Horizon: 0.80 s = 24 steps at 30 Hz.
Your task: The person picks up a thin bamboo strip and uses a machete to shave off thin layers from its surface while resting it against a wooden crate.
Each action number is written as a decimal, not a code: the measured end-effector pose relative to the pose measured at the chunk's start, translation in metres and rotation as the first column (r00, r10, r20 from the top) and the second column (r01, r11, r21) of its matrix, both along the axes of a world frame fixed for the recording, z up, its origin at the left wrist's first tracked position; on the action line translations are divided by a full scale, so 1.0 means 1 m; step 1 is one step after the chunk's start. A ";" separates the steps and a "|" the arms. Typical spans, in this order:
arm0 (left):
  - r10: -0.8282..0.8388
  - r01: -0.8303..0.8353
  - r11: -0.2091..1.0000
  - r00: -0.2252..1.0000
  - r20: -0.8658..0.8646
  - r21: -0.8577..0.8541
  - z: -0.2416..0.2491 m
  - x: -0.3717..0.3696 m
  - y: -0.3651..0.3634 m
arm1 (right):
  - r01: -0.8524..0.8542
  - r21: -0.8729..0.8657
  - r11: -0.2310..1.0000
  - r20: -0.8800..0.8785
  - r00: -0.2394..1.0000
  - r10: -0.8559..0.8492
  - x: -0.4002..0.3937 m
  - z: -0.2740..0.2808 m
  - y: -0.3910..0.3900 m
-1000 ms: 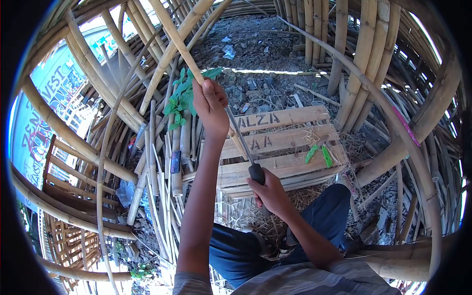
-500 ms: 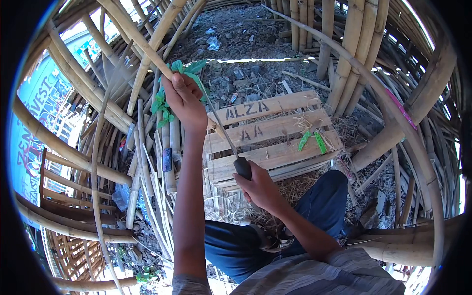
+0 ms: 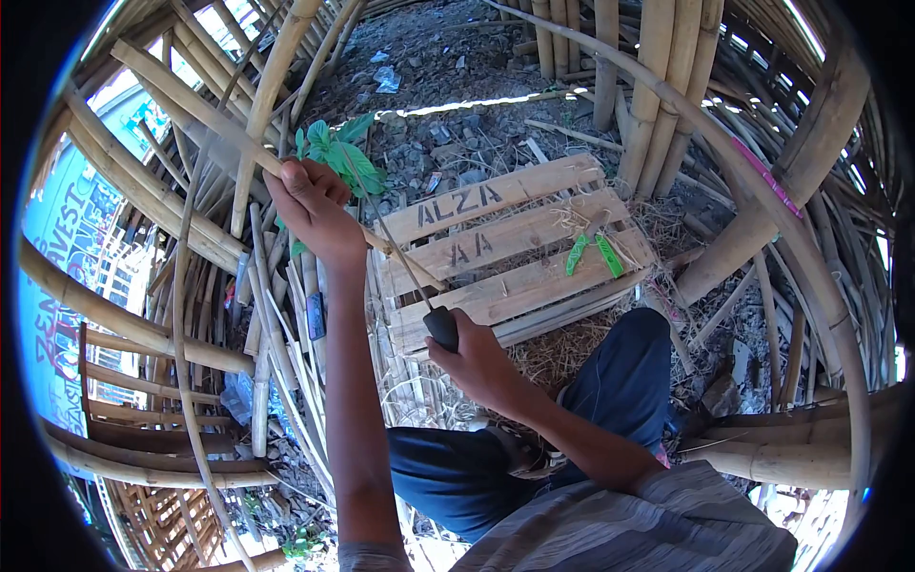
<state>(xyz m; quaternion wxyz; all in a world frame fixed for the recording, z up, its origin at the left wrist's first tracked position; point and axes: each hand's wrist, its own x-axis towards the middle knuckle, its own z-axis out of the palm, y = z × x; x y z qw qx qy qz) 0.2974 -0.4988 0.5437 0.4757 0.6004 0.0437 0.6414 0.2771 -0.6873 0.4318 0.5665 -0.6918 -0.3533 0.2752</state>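
Observation:
My left hand [image 3: 315,205] is wrapped round a pale bamboo strip [image 3: 181,93], which runs from the upper left down to the crate slats. Closed on a black handle [image 3: 442,327], my right hand [image 3: 474,355] holds a long thin-bladed knife whose blade [image 3: 389,231] points up and away, crossing the strip in this view. Below both hands is a slatted wooden crate [image 3: 515,300] lettered "ALZA AA". On its right side lies a green-handled tool [image 3: 606,257] among bamboo shavings.
Bamboo poles [image 3: 658,105] stand at the back right, and a bent pole [image 3: 753,181] arches across the right side. Cut bamboo lengths [image 3: 272,315] lie at the left, near a dark blue phone-like object [image 3: 315,316]. A leafy plant [image 3: 348,157] grows behind my left hand.
My left hand has moved left and slightly down, and the strip's upper end has swung further left. My right hand with the knife has shifted a little left. The whole view has shifted slightly.

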 end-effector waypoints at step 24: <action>0.015 -0.014 0.998 1.000 -0.013 0.053 0.002 -0.005 -0.004 | 0.084 0.034 0.996 0.054 0.995 -0.086 -0.005 -0.041 0.010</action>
